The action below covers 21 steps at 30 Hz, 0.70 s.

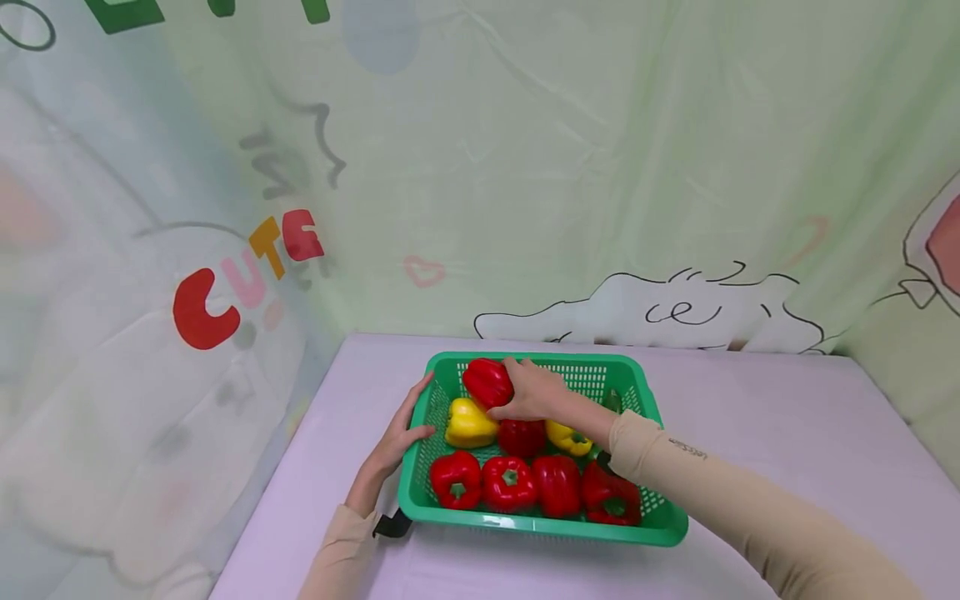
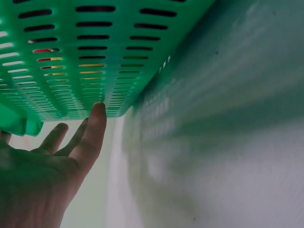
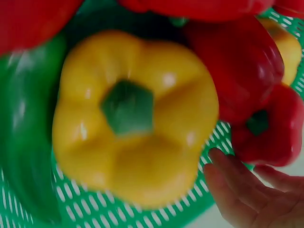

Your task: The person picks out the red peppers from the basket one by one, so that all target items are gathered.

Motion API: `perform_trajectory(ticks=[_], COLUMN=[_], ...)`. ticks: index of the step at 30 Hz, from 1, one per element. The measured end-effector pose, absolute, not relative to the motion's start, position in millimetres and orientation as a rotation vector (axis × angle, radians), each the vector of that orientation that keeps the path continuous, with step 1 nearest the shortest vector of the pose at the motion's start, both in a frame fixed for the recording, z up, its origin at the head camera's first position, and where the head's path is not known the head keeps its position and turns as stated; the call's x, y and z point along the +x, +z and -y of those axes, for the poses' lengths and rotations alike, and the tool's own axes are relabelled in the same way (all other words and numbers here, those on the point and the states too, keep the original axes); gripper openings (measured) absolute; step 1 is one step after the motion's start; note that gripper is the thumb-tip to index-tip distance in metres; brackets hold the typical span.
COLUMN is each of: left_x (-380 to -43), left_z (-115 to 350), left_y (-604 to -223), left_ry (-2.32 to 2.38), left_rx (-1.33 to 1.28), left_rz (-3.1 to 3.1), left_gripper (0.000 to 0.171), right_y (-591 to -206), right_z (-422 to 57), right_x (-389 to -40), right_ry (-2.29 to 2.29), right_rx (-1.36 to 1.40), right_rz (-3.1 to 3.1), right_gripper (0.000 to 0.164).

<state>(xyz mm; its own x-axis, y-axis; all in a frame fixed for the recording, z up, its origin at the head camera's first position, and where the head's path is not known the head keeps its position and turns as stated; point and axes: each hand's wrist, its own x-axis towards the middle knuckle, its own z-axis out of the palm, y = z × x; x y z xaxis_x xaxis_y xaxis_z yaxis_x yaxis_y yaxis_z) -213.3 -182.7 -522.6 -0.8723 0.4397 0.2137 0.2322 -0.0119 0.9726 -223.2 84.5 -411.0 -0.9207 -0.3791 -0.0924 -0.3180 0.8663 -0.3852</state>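
Observation:
A green slotted basket [image 1: 540, 525] holds red and yellow bell peppers. My right hand [image 1: 532, 390] reaches over it to the back left corner and holds a red bell pepper [image 1: 486, 382], thumb low and fingers at its far side. In the right wrist view, my right fingers [image 3: 247, 194] lie at that red pepper's [image 3: 280, 133] edge. Just in front of it sits a yellow bell pepper [image 1: 471, 423]. My left hand [image 1: 393, 442] rests against the basket's left side, thumb at the rim; in the left wrist view, the fingers [image 2: 90, 137] extend, one tip at the slotted wall [image 2: 95, 61].
Several red bell peppers [image 1: 510, 483] line the basket's near side. Under my right forearm sit another yellow pepper [image 3: 137, 166] and a long green pepper [image 3: 23, 128]. The basket stands on a pale lilac table [image 1: 787, 433], with a printed curtain [image 1: 525, 167] behind.

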Motion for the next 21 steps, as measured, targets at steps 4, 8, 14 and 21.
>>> perform_trajectory(ticks=[4,8,14,21], left_x=[-213.7,-213.7,-211.4,-210.3], left_z=[183.5,183.0,181.5,179.5], left_y=[-523.9,-525.4,-526.7,-526.9], left_ry=[2.031,2.045,2.067,2.087], left_rx=[0.736,0.734,0.707,0.678], left_rz=[-2.043,-2.024,-1.998,-1.993], left_gripper=[0.083,0.083,0.084,0.084], right_y=[-419.7,-423.8,-422.2,-405.7], right_z=[-78.4,-76.7,-81.0,-91.6], right_x=[-227.1,-229.0,-226.9,-225.5], right_ry=[-0.605,-0.668,-0.785,-0.893], right_rx=[-0.487,-0.446,-0.412,-0.407], right_rz=[-2.894,-2.922,-2.924,-2.944], right_gripper=[0.078,0.078,0.078,0.078])
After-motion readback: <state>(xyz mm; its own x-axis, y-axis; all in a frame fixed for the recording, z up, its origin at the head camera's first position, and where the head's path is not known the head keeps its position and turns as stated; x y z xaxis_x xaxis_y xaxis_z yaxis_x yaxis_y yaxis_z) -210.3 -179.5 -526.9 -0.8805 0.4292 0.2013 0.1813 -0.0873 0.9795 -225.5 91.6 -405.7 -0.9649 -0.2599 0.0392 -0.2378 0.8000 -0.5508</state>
